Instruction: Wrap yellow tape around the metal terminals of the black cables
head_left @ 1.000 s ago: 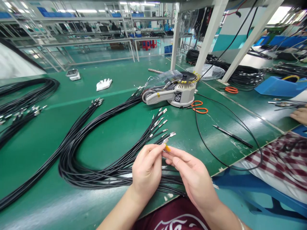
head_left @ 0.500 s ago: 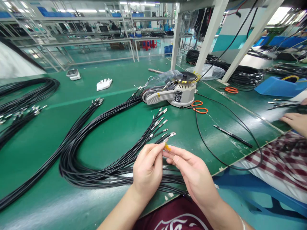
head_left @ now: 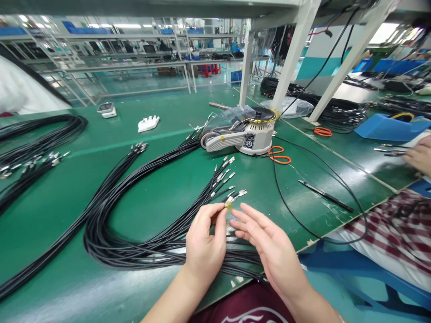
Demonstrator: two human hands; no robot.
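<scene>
My left hand (head_left: 206, 235) pinches the end of a black cable, with a small piece of yellow tape (head_left: 229, 206) at its fingertips. Just to the right, my right hand (head_left: 266, 237) is open, its fingers stretched out and apart from the tape. Under and beyond both hands runs a curved bundle of black cables (head_left: 111, 211) with silver metal connectors (head_left: 220, 176) fanned out at the ends. Beyond them stands a grey-white tape dispenser (head_left: 254, 137) with orange-handled scissors (head_left: 280, 154) beside it.
A black pen-shaped tool (head_left: 326, 196) lies to the right, near a loose looped cable. More cable bundles (head_left: 43, 125) lie at the left, a white glove (head_left: 148, 124) and a small grey-white device (head_left: 107, 110) at the back. White posts (head_left: 293, 58) rise behind the dispenser. A co-worker's hand (head_left: 420, 154) is at far right.
My right hand has let go of the yellow tape and its fingers have spread away from it. My left hand keeps its pinch. The co-worker's hand has shifted, and the view has tilted slightly upward.
</scene>
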